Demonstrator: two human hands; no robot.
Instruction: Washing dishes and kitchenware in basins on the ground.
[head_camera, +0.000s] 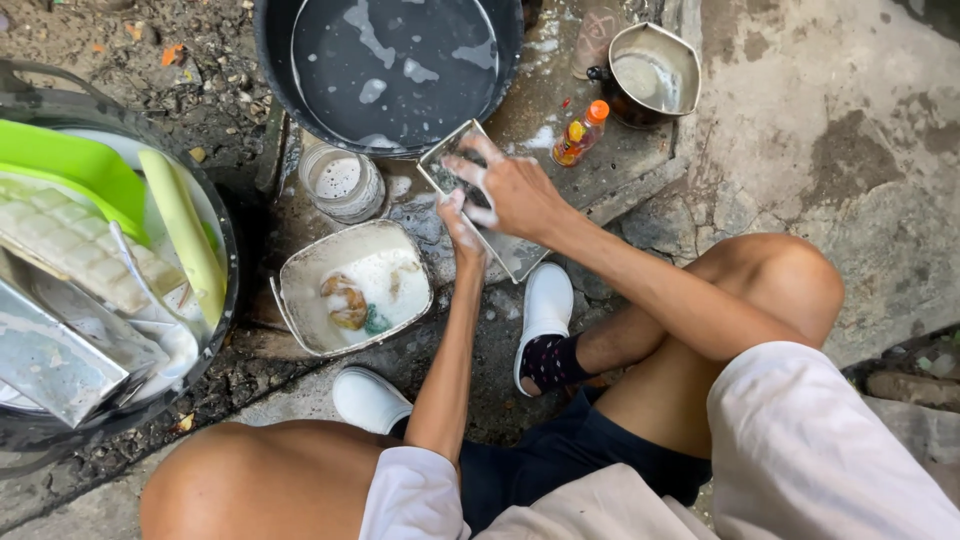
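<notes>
Metal tray (500, 245) — flat, rectangular, soapy; held tilted at centre, near the dark basin (400, 70). Left hand (462, 228) closed on its near edge; right hand (515, 190) pressed flat, rubbing its face. Judged light, stiff, slippery — best gripped by rims.

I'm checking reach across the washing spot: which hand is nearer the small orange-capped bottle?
Right. The right hand scrubs the metal tray just below-left of the bottle; the left hand grips the tray's lower edge, farther away.
</notes>
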